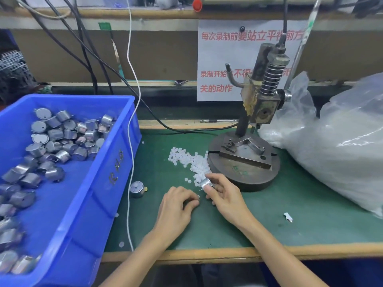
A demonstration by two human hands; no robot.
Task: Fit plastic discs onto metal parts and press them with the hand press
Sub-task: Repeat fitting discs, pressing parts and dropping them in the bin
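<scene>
1. The right hand [226,195], at 6 o'clock of the hand press [261,96], pinches a metal part [205,183] between its thumb and fingers, over the near end of the plastic discs [190,162].
2. The left hand [178,206] is just beside it at 9 o'clock. Its fingers are curled in toward the thumb, and I cannot tell whether they pinch a disc.
3. The plastic discs lie heaped on the green table [290,214], at 9 o'clock of the hand press and against its round foot.
4. A blue bin [124,146] at 9 o'clock of the table holds many metal parts [56,141].
5. A loose metal part [137,189] stands on the table between the bin and the left hand.
6. A clear plastic bag [342,152] lies at 3 o'clock of the hand press.
7. A white cable [132,79] hangs down past the bin's right wall.
</scene>
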